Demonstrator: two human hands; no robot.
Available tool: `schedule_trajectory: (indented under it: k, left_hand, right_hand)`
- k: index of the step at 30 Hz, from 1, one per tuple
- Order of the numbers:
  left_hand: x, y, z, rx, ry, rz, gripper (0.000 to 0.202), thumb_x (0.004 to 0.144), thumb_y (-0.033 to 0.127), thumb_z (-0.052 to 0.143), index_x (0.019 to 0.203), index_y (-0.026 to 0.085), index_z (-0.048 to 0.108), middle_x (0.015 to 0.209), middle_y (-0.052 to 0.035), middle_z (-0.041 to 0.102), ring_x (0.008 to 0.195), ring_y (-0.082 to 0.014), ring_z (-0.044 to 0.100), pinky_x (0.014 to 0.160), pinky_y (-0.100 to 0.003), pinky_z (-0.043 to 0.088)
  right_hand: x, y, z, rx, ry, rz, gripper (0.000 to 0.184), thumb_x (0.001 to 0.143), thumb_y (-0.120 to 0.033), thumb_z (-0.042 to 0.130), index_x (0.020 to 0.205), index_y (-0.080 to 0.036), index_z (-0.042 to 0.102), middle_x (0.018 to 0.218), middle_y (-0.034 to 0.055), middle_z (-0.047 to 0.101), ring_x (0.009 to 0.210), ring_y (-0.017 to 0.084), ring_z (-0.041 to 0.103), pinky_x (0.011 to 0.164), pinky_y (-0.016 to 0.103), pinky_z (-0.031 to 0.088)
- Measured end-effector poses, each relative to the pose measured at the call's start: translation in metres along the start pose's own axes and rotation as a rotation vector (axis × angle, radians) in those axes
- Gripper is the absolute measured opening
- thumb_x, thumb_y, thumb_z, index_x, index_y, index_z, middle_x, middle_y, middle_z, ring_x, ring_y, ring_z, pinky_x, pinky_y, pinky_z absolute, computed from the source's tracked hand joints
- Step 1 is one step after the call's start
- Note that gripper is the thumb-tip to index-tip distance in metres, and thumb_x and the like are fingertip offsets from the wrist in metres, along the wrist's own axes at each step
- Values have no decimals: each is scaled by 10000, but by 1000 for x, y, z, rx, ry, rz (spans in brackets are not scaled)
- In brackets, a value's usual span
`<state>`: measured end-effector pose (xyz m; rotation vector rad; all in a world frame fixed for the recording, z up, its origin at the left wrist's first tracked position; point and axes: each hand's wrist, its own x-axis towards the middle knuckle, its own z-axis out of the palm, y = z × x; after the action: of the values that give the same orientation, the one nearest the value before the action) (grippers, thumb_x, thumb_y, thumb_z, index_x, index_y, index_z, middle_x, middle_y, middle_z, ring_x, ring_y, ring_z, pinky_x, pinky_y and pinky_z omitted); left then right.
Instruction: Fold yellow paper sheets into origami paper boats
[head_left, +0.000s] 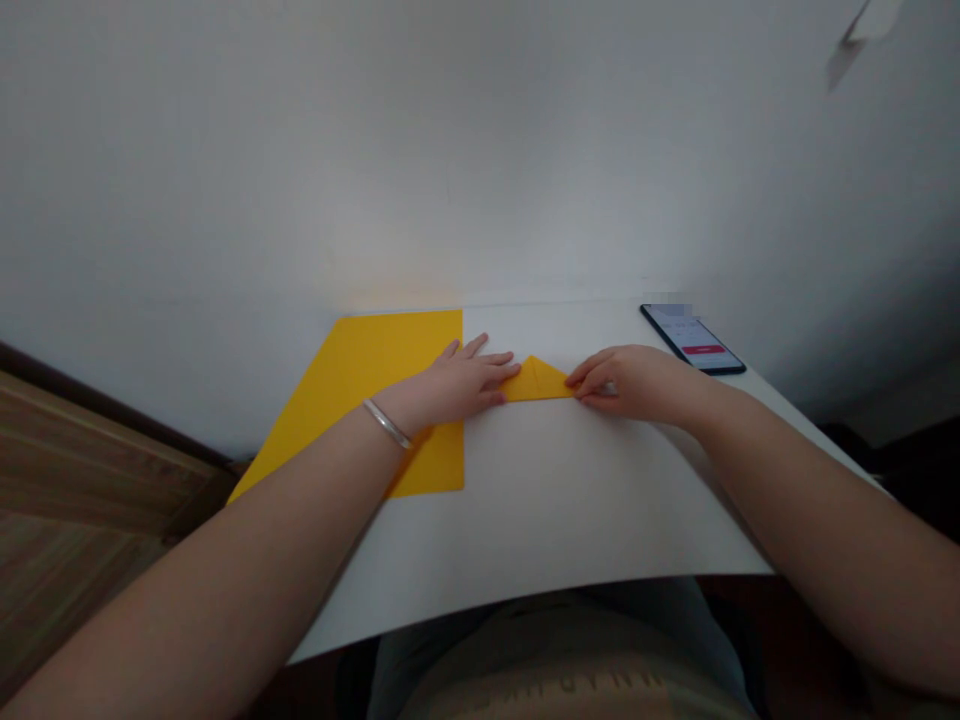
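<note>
Bearing folded paper, the table apparently touches the wall.

There is one folded yellow paper triangle and one flat yellow sheet. I count one black-edged smartphone, one silver bangle.

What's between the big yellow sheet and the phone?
In the head view, a folded paper lies between the big yellow sheet and the phone, the left hand at one end and the right hand at the other.
</note>
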<state>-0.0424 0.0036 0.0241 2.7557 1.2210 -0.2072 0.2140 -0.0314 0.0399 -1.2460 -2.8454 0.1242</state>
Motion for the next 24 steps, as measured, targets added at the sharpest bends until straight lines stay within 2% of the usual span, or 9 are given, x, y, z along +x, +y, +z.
schedule_trajectory:
  k: [7, 13, 19, 24]
  left_hand:
    - [-1, -5, 1, 3, -63, 2, 564, 924, 354, 394, 1471, 311, 261, 1556, 10, 219, 1431, -364, 80, 1112, -583, 160]
    - [-2, -12, 4, -81, -116, 18, 579, 934, 336, 315, 1494, 311, 169, 1573, 6, 122, 1440, -329, 68, 1128, -531, 178]
    - [0, -16, 9, -88, -82, 40, 548, 947, 311, 254, 1491, 315, 189, 1571, 7, 133, 1436, -331, 99, 1128, -536, 176]
    - [-2, -9, 3, -53, -94, 11, 557, 939, 270, 239, 1492, 312, 187, 1569, 20, 148, 1435, -319, 117, 1131, -502, 194]
  right_hand:
    - [-7, 13, 2, -18, -11, 68, 222, 808, -230, 548, 850, -283, 759, 1062, -30, 724, 874, 174, 673, 786, 295, 504]
    - [-8, 15, 1, 21, -13, 83, 217, 806, -245, 545, 842, -279, 757, 1059, -25, 724, 839, 161, 672, 743, 277, 498]
    - [-5, 11, 3, 19, 13, 157, 226, 805, -272, 541, 880, -250, 753, 987, 14, 736, 818, 175, 659, 740, 279, 490]
    - [-2, 7, 3, -52, 15, 181, 203, 805, -309, 553, 861, -248, 739, 947, 21, 730, 808, 180, 645, 705, 280, 471]
